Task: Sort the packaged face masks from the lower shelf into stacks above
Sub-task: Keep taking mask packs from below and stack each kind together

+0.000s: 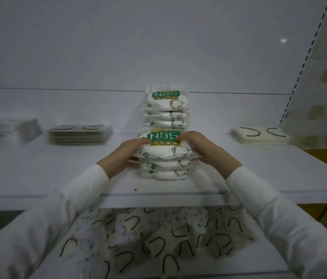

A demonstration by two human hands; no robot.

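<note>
Now | left hand, right hand grip N95 pack (front stack)

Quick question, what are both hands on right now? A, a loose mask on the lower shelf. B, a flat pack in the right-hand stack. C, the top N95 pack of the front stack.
C: the left hand and right hand hold opposite sides of the top N95 pack, which sits on the front stack on the upper shelf.
</note>
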